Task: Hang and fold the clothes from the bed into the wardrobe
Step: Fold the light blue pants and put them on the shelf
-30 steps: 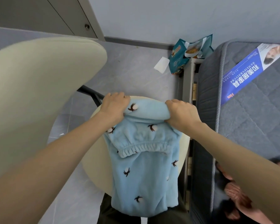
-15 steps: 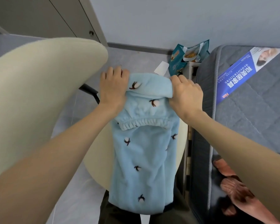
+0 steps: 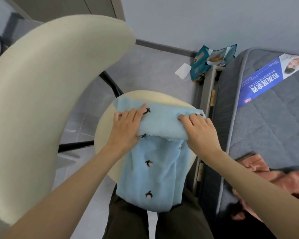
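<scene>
The blue fleece garment (image 3: 155,169), pale with small dark-and-white cotton-boll motifs, lies across the round cream chair seat (image 3: 162,96), its near end hanging off the seat's front edge over the person's dark trousers (image 3: 133,221). Its far part is doubled back on itself over the middle of the seat, which reads as a fold being made on a firm flat surface before the piece goes to the wardrobe. The left hand (image 3: 126,128) and right hand (image 3: 201,133) sit at the two ends of that doubled layer, fingers bent over the top and digging into the pile, thumbs hidden beneath. That looks like a grip to keep both edges level. To the right of the seat is the bed (image 3: 266,135), where a salmon-pink garment (image 3: 286,176) waits. Its blue mattress label (image 3: 266,80), upside down from here, reads 和美居家具 over what looks like HEMEIFURNITURE, with a small red "Hm" at one corner. Beyond the seat, a teal snack bag (image 3: 212,61) lies on the floor, its print too small to read.
</scene>
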The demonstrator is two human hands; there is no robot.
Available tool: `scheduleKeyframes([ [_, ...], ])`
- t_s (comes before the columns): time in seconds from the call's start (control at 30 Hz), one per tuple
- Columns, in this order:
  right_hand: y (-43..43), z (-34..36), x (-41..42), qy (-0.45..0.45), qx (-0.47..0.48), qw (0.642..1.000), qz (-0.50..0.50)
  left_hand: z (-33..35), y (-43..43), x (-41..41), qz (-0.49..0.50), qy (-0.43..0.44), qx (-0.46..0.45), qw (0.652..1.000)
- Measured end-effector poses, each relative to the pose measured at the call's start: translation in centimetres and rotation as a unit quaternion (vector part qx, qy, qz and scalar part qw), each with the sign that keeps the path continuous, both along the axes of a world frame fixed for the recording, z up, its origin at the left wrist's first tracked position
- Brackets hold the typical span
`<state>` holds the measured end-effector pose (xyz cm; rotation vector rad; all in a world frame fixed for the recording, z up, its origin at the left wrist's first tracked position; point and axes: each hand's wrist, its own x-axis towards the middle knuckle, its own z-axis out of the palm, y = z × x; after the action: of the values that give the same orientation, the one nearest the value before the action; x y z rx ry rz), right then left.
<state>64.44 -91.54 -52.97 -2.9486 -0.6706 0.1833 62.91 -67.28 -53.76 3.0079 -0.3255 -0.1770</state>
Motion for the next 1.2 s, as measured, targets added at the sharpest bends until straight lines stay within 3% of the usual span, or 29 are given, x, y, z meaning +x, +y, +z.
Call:
scheduleKeyframes([
  [0.07, 0.4, 0.1, -1.2, 0.051, -0.022, 0.998, 0.020, -0.5, 0.0, -1.9, -0.010, 0.045, 0.022, 0.999],
  [0.23, 0.9, -0.6, -4.7, 0.138, -0.048, 0.989, 0.036, -1.3, 0.1, -5.0, -0.015, 0.038, -0.014, 0.999],
  [0.33, 0.8, -1.1, -6.6, 0.162, -0.079, 0.983, 0.020, -1.9, 0.2, -6.6, -0.029, 0.136, -0.027, 0.990],
  [0.5, 1.2, -2.0, -9.4, 0.239, -0.092, 0.966, -0.044, -3.0, 0.6, -8.9, -0.046, 0.244, -0.015, 0.969],
  [0.6, 2.1, -1.7, -10.0, 0.320, -0.019, 0.939, -0.123, -2.8, 0.7, -9.4, -0.042, 0.262, -0.044, 0.963],
  [0.7, 3.2, -1.0, -10.1, 0.148, 0.031, 0.978, -0.146, -1.9, 0.7, -8.6, -0.086, 0.085, -0.033, 0.992],
  [0.77, 3.8, -1.0, -9.3, 0.107, 0.001, 0.986, -0.129, -2.0, 0.8, -7.2, -0.082, 0.040, -0.040, 0.995],
  [0.9, 3.6, -2.8, -7.3, 0.202, -0.082, 0.973, -0.079, -3.6, 0.6, -5.4, -0.033, 0.126, -0.063, 0.989],
  [1.03, 2.6, -5.2, -7.0, 0.270, -0.086, 0.957, -0.068, -5.7, 0.4, -5.1, 0.013, 0.161, -0.107, 0.981],
  [1.2, 2.9, -5.5, -6.4, 0.264, -0.101, 0.957, -0.066, -6.3, -0.3, -3.5, 0.068, 0.240, -0.071, 0.966],
])
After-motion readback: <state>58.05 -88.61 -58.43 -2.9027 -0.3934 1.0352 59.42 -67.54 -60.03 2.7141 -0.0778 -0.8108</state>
